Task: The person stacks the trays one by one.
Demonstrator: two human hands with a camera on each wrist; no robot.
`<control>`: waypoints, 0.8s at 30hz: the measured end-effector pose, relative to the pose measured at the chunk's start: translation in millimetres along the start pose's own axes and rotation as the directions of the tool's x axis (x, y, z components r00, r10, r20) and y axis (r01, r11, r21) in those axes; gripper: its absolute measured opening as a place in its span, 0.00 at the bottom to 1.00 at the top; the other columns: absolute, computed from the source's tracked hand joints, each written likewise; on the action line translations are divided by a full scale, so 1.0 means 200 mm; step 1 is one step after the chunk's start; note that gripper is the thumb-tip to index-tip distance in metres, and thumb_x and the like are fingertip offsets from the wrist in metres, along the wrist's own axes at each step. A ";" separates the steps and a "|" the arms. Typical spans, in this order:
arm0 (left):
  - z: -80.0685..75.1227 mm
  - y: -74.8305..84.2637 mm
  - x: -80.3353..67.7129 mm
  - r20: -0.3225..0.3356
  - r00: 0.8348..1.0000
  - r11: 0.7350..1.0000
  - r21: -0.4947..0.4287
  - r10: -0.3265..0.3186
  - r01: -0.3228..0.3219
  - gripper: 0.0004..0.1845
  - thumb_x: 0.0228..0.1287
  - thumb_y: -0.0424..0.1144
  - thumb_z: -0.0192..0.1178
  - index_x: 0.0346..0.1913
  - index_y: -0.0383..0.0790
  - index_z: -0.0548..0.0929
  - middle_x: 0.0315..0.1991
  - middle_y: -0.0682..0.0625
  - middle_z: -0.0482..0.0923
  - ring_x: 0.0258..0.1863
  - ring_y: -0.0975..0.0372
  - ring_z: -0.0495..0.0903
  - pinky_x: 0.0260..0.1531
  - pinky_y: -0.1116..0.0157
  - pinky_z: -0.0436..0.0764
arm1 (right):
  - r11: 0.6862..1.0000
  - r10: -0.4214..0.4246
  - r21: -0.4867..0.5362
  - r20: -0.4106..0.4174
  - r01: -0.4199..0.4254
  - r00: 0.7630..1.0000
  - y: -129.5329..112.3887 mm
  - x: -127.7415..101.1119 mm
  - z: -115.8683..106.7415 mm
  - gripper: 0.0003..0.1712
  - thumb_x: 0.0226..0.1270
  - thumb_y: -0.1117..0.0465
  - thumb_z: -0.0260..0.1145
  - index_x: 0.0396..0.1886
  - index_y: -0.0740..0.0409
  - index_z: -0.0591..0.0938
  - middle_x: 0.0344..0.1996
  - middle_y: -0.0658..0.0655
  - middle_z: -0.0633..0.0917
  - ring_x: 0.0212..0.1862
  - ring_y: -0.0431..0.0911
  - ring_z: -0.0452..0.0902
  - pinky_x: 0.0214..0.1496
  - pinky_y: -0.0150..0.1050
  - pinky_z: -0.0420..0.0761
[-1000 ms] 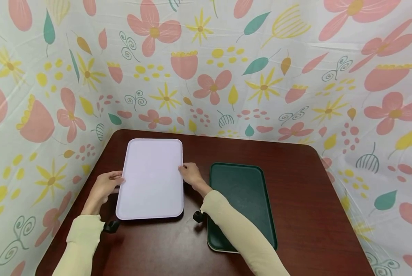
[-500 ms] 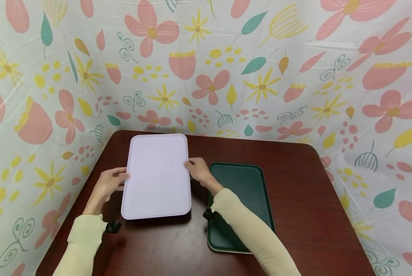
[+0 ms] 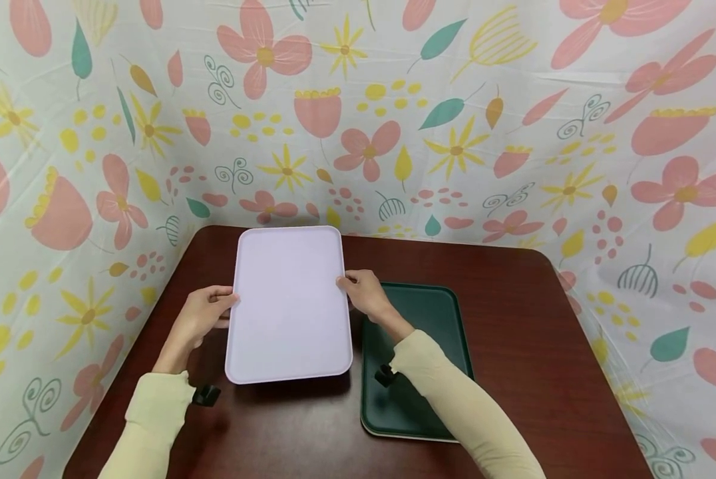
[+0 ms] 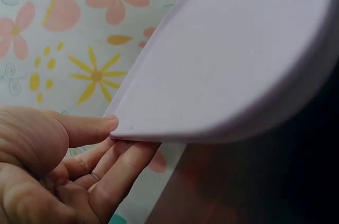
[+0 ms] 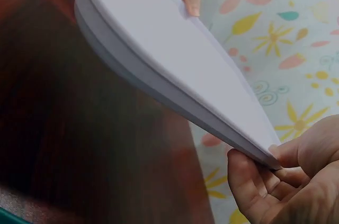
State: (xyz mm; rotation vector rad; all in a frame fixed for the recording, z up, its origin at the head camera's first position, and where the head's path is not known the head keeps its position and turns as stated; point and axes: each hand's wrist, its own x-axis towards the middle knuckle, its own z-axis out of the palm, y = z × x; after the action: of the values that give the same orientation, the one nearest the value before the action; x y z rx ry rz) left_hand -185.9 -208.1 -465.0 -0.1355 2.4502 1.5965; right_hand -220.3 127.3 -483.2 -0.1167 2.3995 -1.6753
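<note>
Lavender plastic tray was held flipped, flat underside up, clear of the dark wooden tabletop, with a shadow below its near edge. Left hand pinched the middle of the left long edge: thumb on top, fingers curled under the rim, per the left wrist view. Right hand did the same on the right long edge, thumb over, fingers under. Both grips were closed on the tray, opposite each other at about mid-length.

The tray sat between the two grips, roughly level. A dark green tray lay on the tabletop just right of and below the right grip, partly under the right forearm, open side up. A floral printed cloth walled the scene behind and to both sides.

Handling, judged: the tray looked stiff, showing no sag or bend between the grips, and likely light, since fingertip pinches alone carried it. The surface was smooth and matte, probably a bit slippery, so the rolled rim was the sensible hold because fingers hooked under the lip. Mid-edge holds on both long sides kept it balanced; a corner hold would probably tip it. It did not look fragile, being hard plastic, though a drop onto the tabletop could clatter or chip a rim. Thin profile in the right wrist view, shallow wall only.
</note>
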 end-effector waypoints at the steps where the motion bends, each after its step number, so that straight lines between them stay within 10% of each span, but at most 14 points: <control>1: 0.01 0.01 -0.01 0.002 1.000 1.000 -0.001 0.004 -0.004 0.25 0.79 0.38 0.57 0.68 0.21 0.72 0.52 0.32 0.81 0.38 0.56 0.87 0.39 0.58 0.88 | 1.000 0.003 0.001 -0.008 -0.003 1.000 -0.01 -0.01 -0.01 0.20 0.82 0.59 0.58 0.64 0.66 0.82 0.41 0.63 0.88 0.31 0.45 0.84 0.42 0.57 0.87; 24: 0.20 0.12 0.00 0.038 0.999 0.999 -0.043 0.033 -0.032 0.20 0.77 0.35 0.60 0.62 0.23 0.77 0.47 0.34 0.82 0.38 0.54 0.87 0.37 0.56 0.88 | 0.998 0.060 0.005 -0.139 -0.060 0.988 0.02 -0.17 -0.20 0.18 0.78 0.58 0.64 0.57 0.66 0.86 0.43 0.64 0.89 0.34 0.51 0.87 0.37 0.55 0.88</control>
State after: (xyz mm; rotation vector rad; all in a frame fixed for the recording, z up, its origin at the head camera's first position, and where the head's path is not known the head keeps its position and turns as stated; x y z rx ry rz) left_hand -184.3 -162.4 -459.5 -0.0712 2.4025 1.6489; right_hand -195.7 172.2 -470.1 0.0742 2.4753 -1.7100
